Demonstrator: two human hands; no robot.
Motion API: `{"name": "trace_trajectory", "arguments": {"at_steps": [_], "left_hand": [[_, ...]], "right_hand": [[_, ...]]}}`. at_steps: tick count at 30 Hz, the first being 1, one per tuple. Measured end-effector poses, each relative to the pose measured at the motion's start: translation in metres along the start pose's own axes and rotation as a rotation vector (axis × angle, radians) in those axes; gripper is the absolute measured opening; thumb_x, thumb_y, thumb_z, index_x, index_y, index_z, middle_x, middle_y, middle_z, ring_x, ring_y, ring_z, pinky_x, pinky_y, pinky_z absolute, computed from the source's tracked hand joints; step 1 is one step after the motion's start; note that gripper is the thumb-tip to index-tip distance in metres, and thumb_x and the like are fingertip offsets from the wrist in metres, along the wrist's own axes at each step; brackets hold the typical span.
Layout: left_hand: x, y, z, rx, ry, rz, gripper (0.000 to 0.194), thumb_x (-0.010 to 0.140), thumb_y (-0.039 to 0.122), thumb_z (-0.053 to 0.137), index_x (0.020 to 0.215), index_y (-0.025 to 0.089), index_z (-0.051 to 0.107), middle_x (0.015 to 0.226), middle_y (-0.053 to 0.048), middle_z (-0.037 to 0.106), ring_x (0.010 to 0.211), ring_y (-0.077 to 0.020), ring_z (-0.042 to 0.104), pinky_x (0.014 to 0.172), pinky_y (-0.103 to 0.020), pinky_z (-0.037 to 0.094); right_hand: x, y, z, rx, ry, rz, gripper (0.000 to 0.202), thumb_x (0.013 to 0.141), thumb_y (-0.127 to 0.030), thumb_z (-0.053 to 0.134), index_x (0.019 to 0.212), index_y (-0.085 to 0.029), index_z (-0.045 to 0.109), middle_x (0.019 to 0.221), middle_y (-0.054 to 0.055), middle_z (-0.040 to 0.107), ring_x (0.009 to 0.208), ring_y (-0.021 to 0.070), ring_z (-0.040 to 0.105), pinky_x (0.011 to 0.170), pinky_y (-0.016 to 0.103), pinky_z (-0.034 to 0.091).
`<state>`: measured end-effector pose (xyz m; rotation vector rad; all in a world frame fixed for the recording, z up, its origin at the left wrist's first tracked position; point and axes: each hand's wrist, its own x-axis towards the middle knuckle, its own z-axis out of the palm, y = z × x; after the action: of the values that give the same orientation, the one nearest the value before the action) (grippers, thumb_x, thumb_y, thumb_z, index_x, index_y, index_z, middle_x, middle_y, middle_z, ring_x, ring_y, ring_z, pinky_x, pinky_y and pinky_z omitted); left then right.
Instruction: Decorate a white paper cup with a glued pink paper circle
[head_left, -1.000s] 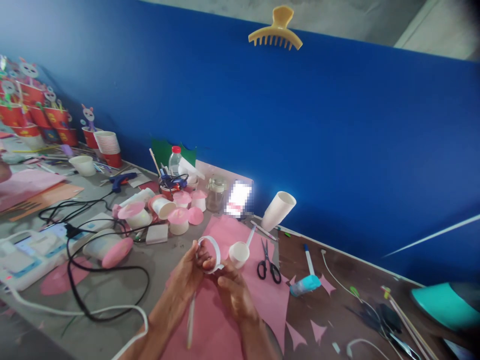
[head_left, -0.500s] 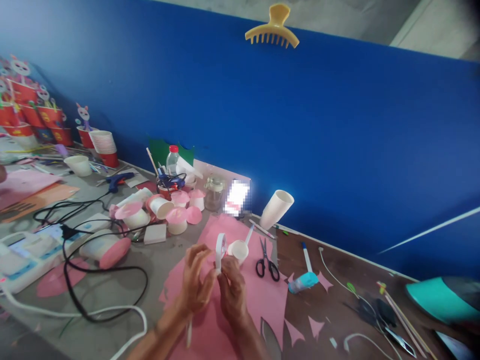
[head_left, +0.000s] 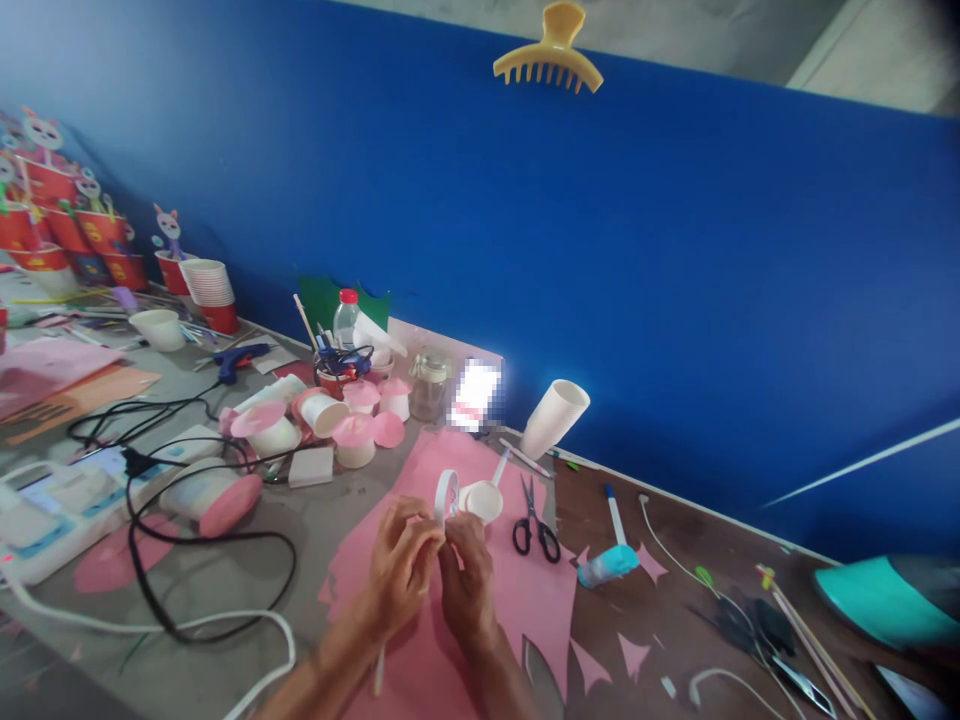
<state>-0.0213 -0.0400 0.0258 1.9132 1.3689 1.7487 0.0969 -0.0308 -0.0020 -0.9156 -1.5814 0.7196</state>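
Note:
A thin white roll of tape [head_left: 446, 497] stands on edge between my two hands, above the pink sheet [head_left: 517, 600]. My left hand [head_left: 403, 560] is closed, thumb and fingertips pinched at the roll's lower edge. From the other side my right hand [head_left: 466, 572] grips the lower part of the roll with bent fingers; its fingertips are partly hidden. Just behind the right hand is a white paper cup [head_left: 484, 502], its opening towards me. Black-handled scissors [head_left: 534, 525] lie on the pink sheet to the right.
Pink-trimmed white cups [head_left: 354, 440], a white box [head_left: 310, 466] and black cables [head_left: 217, 540] crowd the left. A tall white cup [head_left: 555, 418] leans by the blue wall [head_left: 675, 300]. On the right lie a blue tube [head_left: 607, 566], pink scraps [head_left: 591, 665] and a white cable [head_left: 671, 540].
My left hand's fingers have closed in against the right hand at the roll's lower edge. The roll has turned slightly, showing more of its opening.

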Motion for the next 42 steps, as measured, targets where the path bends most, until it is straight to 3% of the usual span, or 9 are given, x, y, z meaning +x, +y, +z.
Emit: {"name": "trace_trajectory", "arguments": {"at_steps": [4,8,11,17,24,33,42], "left_hand": [[-0.001,-0.001,0.000,-0.111,0.046,-0.165,0.015,0.085,0.026,0.058,0.073,0.025,0.067,0.082,-0.008,0.066,0.082,-0.0223,0.061,0.073,-0.032,0.051],[0.000,-0.005,-0.001,-0.048,0.055,-0.121,0.010,0.082,0.025,0.062,0.076,0.026,0.070,0.098,-0.008,0.070,0.097,-0.0254,0.062,0.090,-0.040,0.050],[0.001,-0.007,-0.002,-0.107,0.035,-0.080,0.013,0.081,0.020,0.062,0.079,0.029,0.071,0.095,-0.006,0.073,0.099,-0.0254,0.064,0.102,-0.047,0.043],[0.002,-0.008,-0.001,-0.233,0.052,-0.144,0.016,0.080,0.016,0.062,0.079,0.029,0.071,0.086,-0.004,0.074,0.091,-0.0240,0.066,0.105,-0.046,0.038],[0.003,-0.004,0.000,-0.291,0.109,-0.364,0.005,0.078,0.028,0.068,0.073,0.027,0.069,0.085,-0.007,0.073,0.086,-0.0259,0.064,0.086,-0.037,0.044],[0.002,-0.004,0.000,-0.177,0.033,-0.420,0.023,0.086,0.043,0.054,0.081,0.023,0.066,0.083,-0.006,0.072,0.079,-0.0226,0.065,0.075,-0.033,0.049],[0.002,-0.006,0.005,-0.164,0.016,-0.456,0.025,0.090,0.037,0.047,0.073,0.022,0.056,0.068,0.000,0.062,0.065,-0.0168,0.060,0.065,-0.028,0.048]], "right_hand": [[0.000,-0.006,0.004,0.100,-0.035,0.106,0.025,0.095,-0.032,0.050,0.079,-0.023,0.066,0.077,0.004,0.062,0.074,0.0199,0.053,0.071,0.033,0.041],[0.000,-0.012,0.005,0.217,-0.059,0.154,0.027,0.096,-0.037,0.048,0.084,-0.021,0.067,0.077,0.004,0.064,0.071,0.0183,0.057,0.067,0.029,0.044],[0.000,-0.012,0.004,0.223,-0.054,0.161,0.028,0.094,-0.038,0.051,0.078,-0.021,0.066,0.074,0.003,0.063,0.070,0.0177,0.057,0.066,0.028,0.044],[-0.001,-0.015,0.007,0.274,-0.092,0.202,0.027,0.093,-0.038,0.053,0.075,-0.020,0.063,0.069,0.001,0.060,0.064,0.0152,0.053,0.060,0.026,0.042],[0.002,-0.023,0.008,0.282,-0.139,0.230,0.023,0.093,-0.031,0.050,0.075,-0.020,0.059,0.067,-0.001,0.056,0.060,0.0132,0.049,0.056,0.024,0.041],[0.003,-0.030,0.007,0.220,-0.149,0.161,0.021,0.094,-0.028,0.044,0.078,-0.020,0.055,0.070,0.001,0.057,0.062,0.0140,0.053,0.055,0.023,0.043],[-0.001,-0.018,0.008,0.018,-0.140,0.051,0.023,0.094,-0.023,0.038,0.073,-0.021,0.047,0.069,0.000,0.052,0.062,0.0139,0.048,0.056,0.024,0.039]]}}
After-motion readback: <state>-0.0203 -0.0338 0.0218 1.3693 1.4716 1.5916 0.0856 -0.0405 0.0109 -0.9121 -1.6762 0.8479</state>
